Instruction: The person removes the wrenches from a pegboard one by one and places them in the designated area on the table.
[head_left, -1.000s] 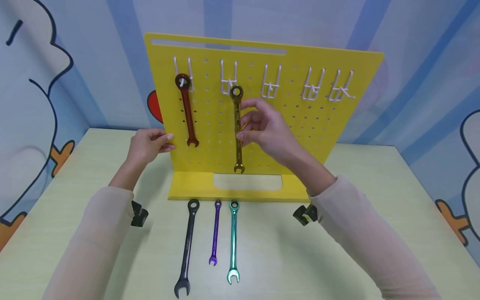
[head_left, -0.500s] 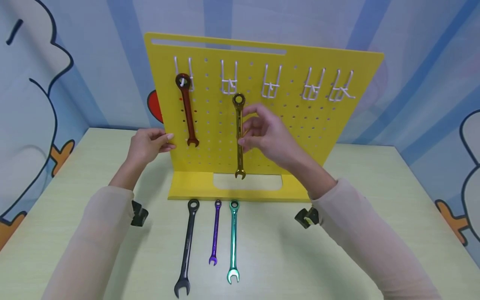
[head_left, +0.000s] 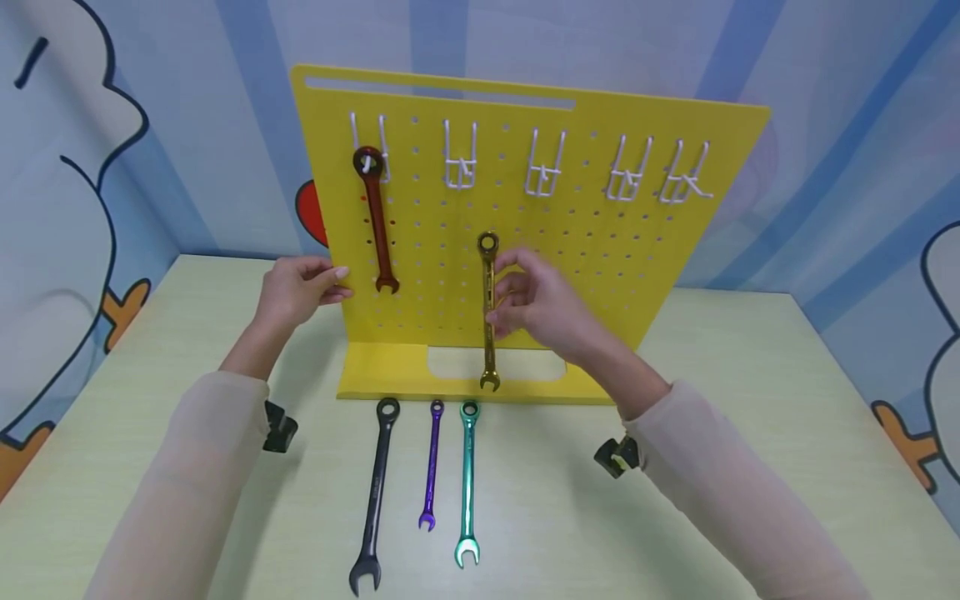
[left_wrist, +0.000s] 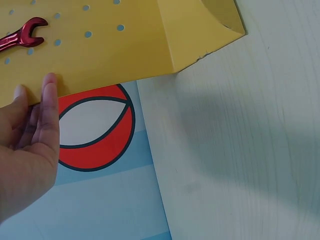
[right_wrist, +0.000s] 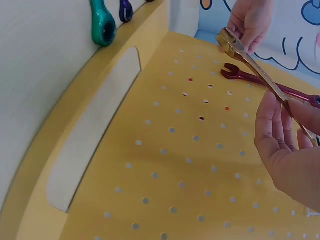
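Pinching gold wrench (head_left: pixel 489 287), right hand (head_left: pixel 546 308) seemingly off pegboard (head_left: pixel 442 287) with red wrench (head_left: pixel 377 221).

Three wrenches (head_left: pixel 431 471) lie before the pegboard (head_left: pixel 431 258) on the table (head_left: pixel 735 350).

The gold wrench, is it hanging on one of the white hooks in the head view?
No, the right grip holds the gold wrench in front of the yellow pegboard, its ring end lower than the white hooks.

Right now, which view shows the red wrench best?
Head view: it shows the red wrench end to end. The left wrist view catches just its open end and some handle; in the right wrist view, the gold wrench crosses it.
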